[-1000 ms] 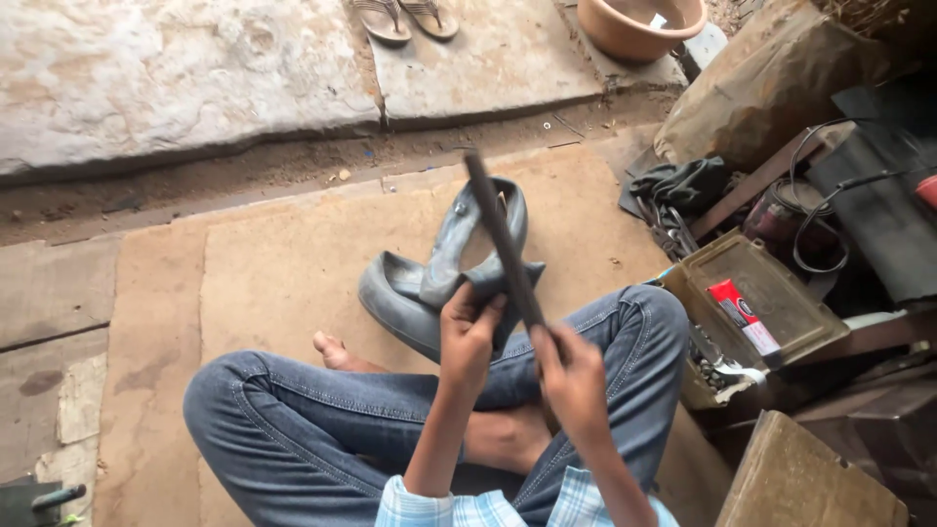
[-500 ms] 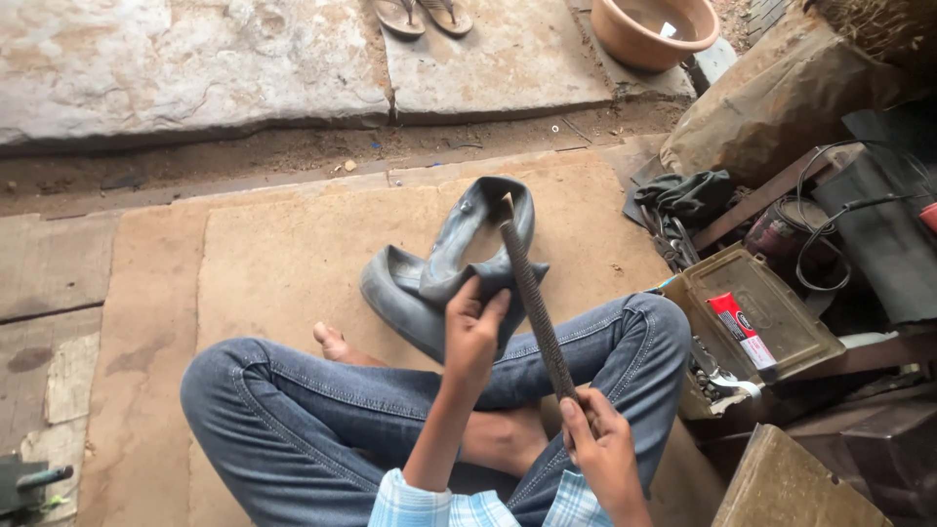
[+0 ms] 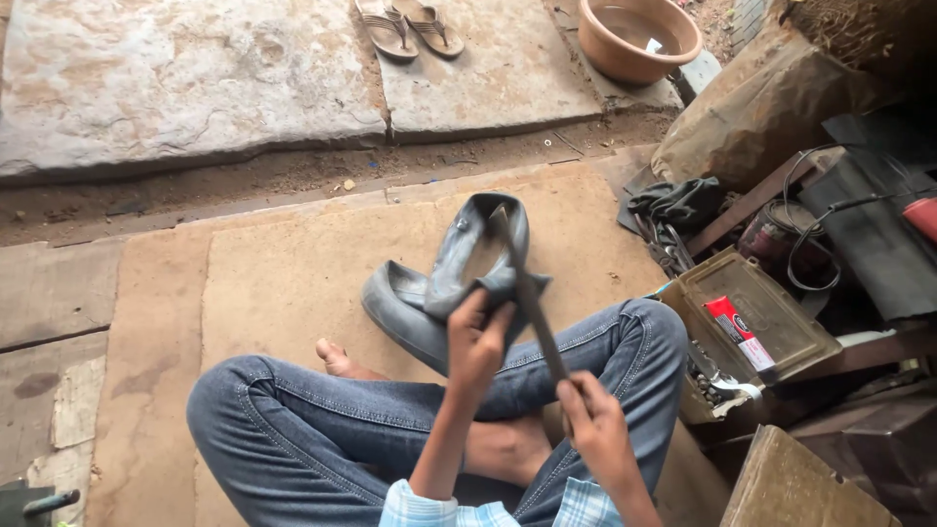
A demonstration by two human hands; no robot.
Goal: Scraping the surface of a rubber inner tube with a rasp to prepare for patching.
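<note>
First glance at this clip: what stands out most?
At centre, a cross-legged person in jeans holds a grey rubber inner tube in the left hand, while the right hand lays a long dark file against it. Sandals and a clay basin sit on the stone slabs beyond.

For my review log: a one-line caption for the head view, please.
Seated cross-legged, left hand gripping grey inner tube, right hand holding a flat file against it.
</note>
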